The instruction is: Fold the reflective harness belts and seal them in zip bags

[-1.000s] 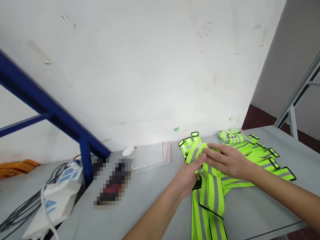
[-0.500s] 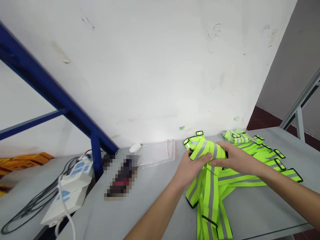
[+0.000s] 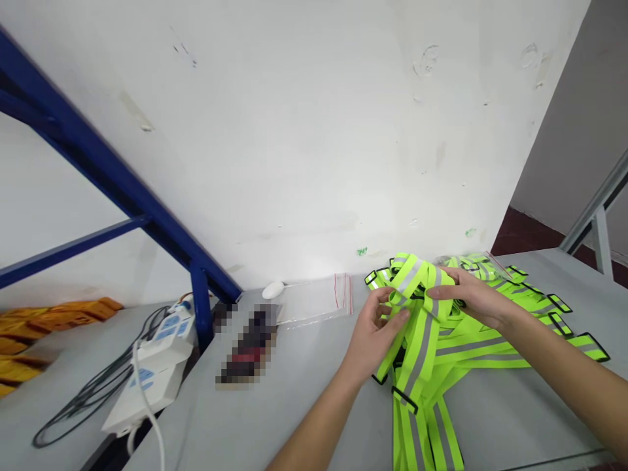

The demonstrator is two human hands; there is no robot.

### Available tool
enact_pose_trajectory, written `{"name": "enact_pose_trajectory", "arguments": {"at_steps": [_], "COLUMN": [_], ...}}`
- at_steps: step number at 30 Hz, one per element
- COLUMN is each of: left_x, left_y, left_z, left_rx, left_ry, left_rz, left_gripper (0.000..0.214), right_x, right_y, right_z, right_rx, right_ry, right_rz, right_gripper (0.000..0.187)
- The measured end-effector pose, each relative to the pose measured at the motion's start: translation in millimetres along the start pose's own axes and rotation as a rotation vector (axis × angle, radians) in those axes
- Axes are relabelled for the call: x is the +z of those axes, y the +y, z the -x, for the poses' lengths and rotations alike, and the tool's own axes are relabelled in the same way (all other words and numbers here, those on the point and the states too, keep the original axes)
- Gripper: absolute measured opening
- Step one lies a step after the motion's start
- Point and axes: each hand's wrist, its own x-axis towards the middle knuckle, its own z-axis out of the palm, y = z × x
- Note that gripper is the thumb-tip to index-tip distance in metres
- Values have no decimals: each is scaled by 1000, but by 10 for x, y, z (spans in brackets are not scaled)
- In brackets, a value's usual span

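A neon-yellow reflective strap vest [image 3: 422, 327] with grey stripes and black edging is lifted a little above the grey table [image 3: 275, 418]. My left hand [image 3: 375, 330] pinches its folded upper part from the left. From the right my right hand [image 3: 471, 297] grips the same bundle at the top, fingers curled round it. The vest's long straps trail down toward the table's near edge. More neon straps [image 3: 544, 314] lie spread flat on the table behind my right forearm.
A clear zip bag [image 3: 314, 299] with a red seal lies against the white wall. A white oval object [image 3: 273, 289] sits left of it. A blue steel frame [image 3: 201, 307] and white power strips [image 3: 157, 366] with cables stand at the left. Orange material [image 3: 49, 320] lies far left.
Both hands have raised the folded end of the vest off the table and bunched it, so the straps now hang from it. The view has shifted slightly right.
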Motion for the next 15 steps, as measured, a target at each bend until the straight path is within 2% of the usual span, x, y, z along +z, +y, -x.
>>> {"name": "enact_pose_trajectory", "arguments": {"at_steps": [2,7,13,15], "left_x": [29,35,22,35], "left_y": [-30,-84,-151,-162], "left_z": [-10,-55,-53,-51], "left_rx": [82,302,395,351], "left_ry": [0,158,342,399], "left_rz": [-44,-161,-107,-38], "left_gripper": [41,17,15,22], "right_x": [-1,27,57,77], "right_y": [90,338,494,512], "right_z": [-42,-149,-261,-263], "right_rx": [66,104,127,162], "right_ry": [-25,-36,-60,-48], "right_rz": [-112,-297,-369,-380], "right_gripper": [44,39,36,33]}}
